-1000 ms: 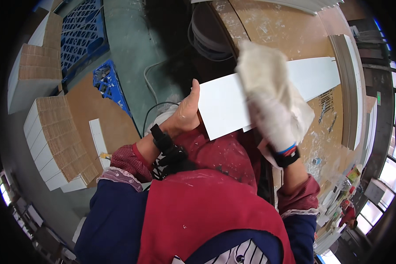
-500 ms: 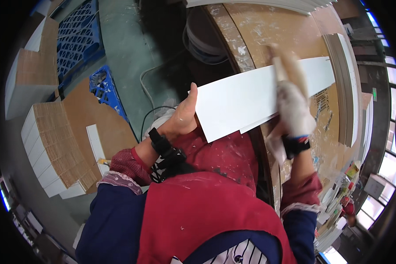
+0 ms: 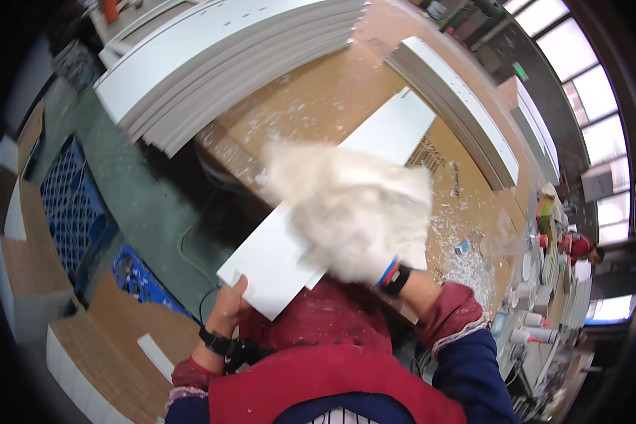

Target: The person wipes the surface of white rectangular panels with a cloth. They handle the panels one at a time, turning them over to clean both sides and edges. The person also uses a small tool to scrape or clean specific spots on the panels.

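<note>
A long white board [image 3: 258, 254] lies slantwise, its near end jutting past the table edge over my lap and its far part resting on the table. My left hand [image 3: 230, 305] grips the near corner, thumb on top. My right hand [image 3: 350, 256], in a whitish glove, is over the middle of the board. It holds a cream-coloured cloth [image 3: 374, 180], blurred by motion and spread across the board. The cloth hides the board's middle and most of my right fingers.
The brown-topped table [image 3: 304, 92] carries white scraps. A tall stack of white boards [image 3: 240, 49] stands at the far left, and another board stack [image 3: 466, 113] at the right. Bottles and clutter [image 3: 537, 332] sit further right. A blue pallet [image 3: 74, 205] and cardboard-coloured stacks [image 3: 99, 360] are at left.
My view has turned, so the board now slants more steeply. The cloth has swept toward me along the board and spread out. My left hand still grips the board's near end.
</note>
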`<control>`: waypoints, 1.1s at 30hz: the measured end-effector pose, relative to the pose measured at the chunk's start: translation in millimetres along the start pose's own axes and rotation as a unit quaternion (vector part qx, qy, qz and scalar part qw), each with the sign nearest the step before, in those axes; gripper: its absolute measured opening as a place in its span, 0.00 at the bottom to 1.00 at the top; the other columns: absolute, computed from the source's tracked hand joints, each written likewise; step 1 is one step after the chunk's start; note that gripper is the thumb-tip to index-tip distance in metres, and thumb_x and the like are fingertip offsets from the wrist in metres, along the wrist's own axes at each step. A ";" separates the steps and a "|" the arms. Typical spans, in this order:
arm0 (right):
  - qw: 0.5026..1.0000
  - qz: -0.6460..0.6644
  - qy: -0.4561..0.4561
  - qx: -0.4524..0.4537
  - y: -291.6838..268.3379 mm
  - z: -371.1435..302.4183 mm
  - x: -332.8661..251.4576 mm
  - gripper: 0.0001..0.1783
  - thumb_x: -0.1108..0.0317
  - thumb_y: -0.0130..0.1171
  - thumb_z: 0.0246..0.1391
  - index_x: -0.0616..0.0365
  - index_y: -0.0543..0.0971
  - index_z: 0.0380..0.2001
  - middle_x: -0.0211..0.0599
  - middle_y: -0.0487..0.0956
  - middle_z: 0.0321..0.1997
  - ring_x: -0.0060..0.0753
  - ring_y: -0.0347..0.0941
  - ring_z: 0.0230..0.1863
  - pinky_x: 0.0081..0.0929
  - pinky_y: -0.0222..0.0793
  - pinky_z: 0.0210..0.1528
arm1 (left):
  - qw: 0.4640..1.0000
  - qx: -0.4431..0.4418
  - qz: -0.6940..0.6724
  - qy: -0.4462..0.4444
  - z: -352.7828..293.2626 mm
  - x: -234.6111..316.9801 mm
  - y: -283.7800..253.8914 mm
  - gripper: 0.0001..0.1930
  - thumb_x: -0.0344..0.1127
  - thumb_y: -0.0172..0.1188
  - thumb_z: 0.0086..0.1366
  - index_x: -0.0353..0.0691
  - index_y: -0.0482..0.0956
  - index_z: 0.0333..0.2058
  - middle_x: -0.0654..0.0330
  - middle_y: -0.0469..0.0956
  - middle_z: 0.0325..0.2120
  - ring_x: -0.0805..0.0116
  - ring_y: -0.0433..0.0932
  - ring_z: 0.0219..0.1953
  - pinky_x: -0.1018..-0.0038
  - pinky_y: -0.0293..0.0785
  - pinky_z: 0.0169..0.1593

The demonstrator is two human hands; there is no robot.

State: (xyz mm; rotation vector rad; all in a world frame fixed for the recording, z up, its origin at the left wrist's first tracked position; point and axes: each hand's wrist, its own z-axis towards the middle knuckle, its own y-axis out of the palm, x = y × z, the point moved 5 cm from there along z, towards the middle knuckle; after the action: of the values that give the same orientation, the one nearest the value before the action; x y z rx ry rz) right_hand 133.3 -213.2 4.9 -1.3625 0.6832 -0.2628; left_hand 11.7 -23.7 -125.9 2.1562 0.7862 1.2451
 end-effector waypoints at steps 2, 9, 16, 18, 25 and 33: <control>0.993 -0.006 -0.117 -0.032 19.4 -1.6 -53.3 0.34 0.52 0.51 0.54 0.56 0.61 0.61 0.46 0.62 0.63 0.42 0.60 0.62 0.45 0.55 0.61 | 0.997 -0.017 0.059 0.040 -1.6 6.4 7.1 0.28 0.30 0.52 0.63 0.33 0.56 0.60 0.51 0.65 0.56 0.57 0.67 0.57 0.62 0.63 0.60; 0.999 -0.015 0.029 0.037 8.5 9.8 48.3 0.34 0.52 0.53 0.54 0.54 0.63 0.61 0.41 0.61 0.66 0.42 0.53 0.67 0.47 0.48 0.65 | 0.998 -0.050 -0.036 -0.017 -5.1 13.7 25.7 0.32 0.26 0.59 0.54 0.35 0.60 0.58 0.53 0.69 0.51 0.58 0.70 0.53 0.63 0.67 0.56; 0.946 -0.161 0.280 0.003 -49.5 29.5 233.1 0.29 0.54 0.47 0.57 0.54 0.63 0.60 0.47 0.66 0.61 0.41 0.58 0.65 0.34 0.48 0.67 | 0.983 0.019 0.177 0.037 -13.0 8.7 -8.9 0.22 0.27 0.50 0.62 0.29 0.61 0.55 0.47 0.69 0.52 0.52 0.69 0.54 0.64 0.64 0.56; 0.936 -0.119 0.313 0.110 -64.7 22.8 250.4 0.19 0.62 0.46 0.58 0.53 0.71 0.52 0.48 0.74 0.52 0.48 0.71 0.52 0.35 0.64 0.57 | 0.974 0.049 0.220 0.036 -17.1 11.1 -6.2 0.17 0.27 0.43 0.68 0.26 0.61 0.54 0.43 0.69 0.51 0.47 0.69 0.53 0.65 0.64 0.56; 0.973 0.056 0.200 0.102 -61.3 6.1 246.2 0.22 0.81 0.57 0.47 0.59 0.74 0.49 0.42 0.76 0.48 0.38 0.70 0.53 0.26 0.61 0.58 | 0.996 -0.019 -0.085 -0.020 1.8 11.1 6.2 0.41 0.68 0.29 0.64 0.36 0.65 0.56 0.57 0.72 0.51 0.66 0.70 0.52 0.70 0.65 0.57; 0.952 0.292 0.050 -0.074 -24.5 21.3 108.8 0.17 0.89 0.51 0.43 0.65 0.78 0.37 0.36 0.76 0.34 0.26 0.72 0.35 0.19 0.70 0.39 | 0.997 -0.009 -0.075 0.018 -0.1 24.8 31.6 0.42 0.68 0.25 0.64 0.36 0.62 0.59 0.56 0.67 0.56 0.65 0.65 0.58 0.69 0.61 0.60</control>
State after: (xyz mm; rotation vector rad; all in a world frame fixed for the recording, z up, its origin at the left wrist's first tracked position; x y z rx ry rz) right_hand 236.0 -261.0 -2.7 -1.2313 1.1744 0.1990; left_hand 28.7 -28.1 -89.8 2.0256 0.9313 1.2115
